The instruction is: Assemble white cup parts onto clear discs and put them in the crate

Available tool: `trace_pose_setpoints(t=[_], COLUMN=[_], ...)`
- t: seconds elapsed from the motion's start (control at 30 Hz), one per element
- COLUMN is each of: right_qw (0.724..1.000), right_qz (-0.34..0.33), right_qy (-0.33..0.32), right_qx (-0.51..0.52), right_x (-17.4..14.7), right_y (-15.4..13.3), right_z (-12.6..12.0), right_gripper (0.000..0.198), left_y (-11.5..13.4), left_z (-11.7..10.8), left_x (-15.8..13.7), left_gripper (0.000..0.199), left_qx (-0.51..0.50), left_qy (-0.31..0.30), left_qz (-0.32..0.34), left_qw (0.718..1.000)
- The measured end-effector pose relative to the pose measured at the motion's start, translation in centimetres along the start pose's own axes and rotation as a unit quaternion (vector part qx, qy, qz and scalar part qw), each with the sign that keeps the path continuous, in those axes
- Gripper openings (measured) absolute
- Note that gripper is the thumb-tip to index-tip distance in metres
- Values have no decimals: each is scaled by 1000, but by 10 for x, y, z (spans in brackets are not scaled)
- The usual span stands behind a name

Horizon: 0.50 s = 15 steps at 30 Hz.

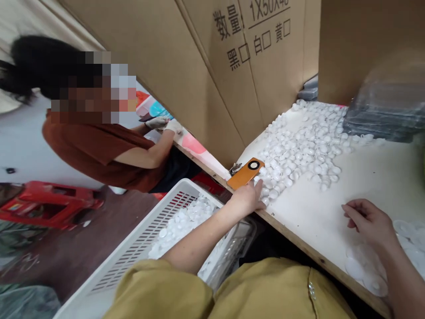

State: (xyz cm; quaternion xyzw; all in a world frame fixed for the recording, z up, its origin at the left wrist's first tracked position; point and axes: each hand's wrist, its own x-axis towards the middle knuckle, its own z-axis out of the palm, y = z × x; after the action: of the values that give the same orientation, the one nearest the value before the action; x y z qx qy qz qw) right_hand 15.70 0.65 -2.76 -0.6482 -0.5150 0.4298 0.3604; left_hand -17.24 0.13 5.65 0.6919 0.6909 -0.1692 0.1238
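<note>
Caps: many small white pieces, heaped loosely on the pale tabletop, from the left hand outward and away to the right.
Left hand: thumb and fingers are parted at the heap's near corner, with the nearest caps touched; whether any cap is gripped cannot be told.
Right hand: held above bare tabletop, well apart from the heap; the fingers are loosely curled with a gap left inside, and no object is seen gripped.
Orange phone: laid flat just beyond the left hand, marked by a black-ringed round disc.
Clear discs: larger, translucent, spread below and beside the right forearm.
White basket: placed under the left forearm, slotted along its side, loaded with similar white pieces.
Carton: stood upright beyond the left hand, printed with black characters.
Grey stack: wrapped in clear plastic, set beyond the right hand.
Co-worker: seated past the carton, to the left of the left hand; a rust-brown top and pale gloves are worn.
Red stool: seen on the floor, far left of the left hand.
</note>
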Motion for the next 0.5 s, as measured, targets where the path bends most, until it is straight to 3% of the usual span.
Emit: trace_pose_setpoints(t=[0.1, 0.27, 0.4, 0.5], right_qw=[1000, 1000, 999, 999], right_qz=[-5, 2, -1, 1], right_qy=[-7, -22, 25, 47], right_qx=[-18, -14, 39, 15], right_x=[0, 1, -4, -16], right_y=[-3, -8, -18, -27], right_z=[-2, -1, -13, -33], right_gripper=[37, 34, 36, 32], left_y=[10, 44, 81, 99], left_z=[-4, 3, 8, 11], left_x=[14, 41, 68, 81], left_gripper=[72, 51, 41, 45], left_qx=[-5, -95, -195, -291], left_qy=[7, 74, 133, 164], left_qz=[3, 82, 127, 153], left_qw=[1000, 989, 963, 930])
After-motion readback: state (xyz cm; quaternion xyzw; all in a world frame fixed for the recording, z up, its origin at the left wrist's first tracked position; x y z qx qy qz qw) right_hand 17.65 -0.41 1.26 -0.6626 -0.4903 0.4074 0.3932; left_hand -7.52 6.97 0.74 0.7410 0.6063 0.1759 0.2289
